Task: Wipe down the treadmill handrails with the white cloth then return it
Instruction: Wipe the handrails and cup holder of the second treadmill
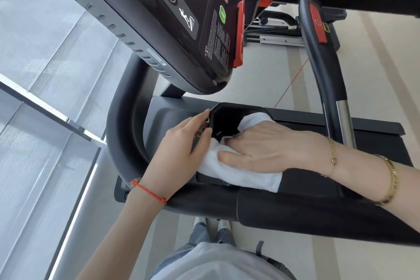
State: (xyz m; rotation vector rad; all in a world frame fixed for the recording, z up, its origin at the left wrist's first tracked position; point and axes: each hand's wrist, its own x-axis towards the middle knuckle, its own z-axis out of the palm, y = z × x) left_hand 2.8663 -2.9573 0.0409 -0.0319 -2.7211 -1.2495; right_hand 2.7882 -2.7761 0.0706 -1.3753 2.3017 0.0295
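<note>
Right hand (268, 143): laid palm-down on the white cloth (238, 174), thumb stretched flat along the fabric, fingers bent forward into the cloth at the mouth of the black cup holder (223, 120); how tightly they clutch the fabric cannot be told. Gold chain (333, 154) and gold bangle (392, 179) on this wrist.

Left hand (181, 145): fingers fairly straight, tips touching the near rim of the cup holder, heel of the hand against the cloth's left edge; holds nothing. Red cord bracelet (148, 191) on this wrist.

White cloth: bunched, one end pushed up into the cup holder, the other end draped over the tray's front edge, just above the near handrail (295, 213).

Treadmill: console (181, 18) tilted overhead, green and red buttons on its lower edge. Second handrail (322, 70), black with a red panel and a chrome section, rises at right.

Person: grey shirt, jeans and light shoes visible at the bottom, standing on pale flooring.
</note>
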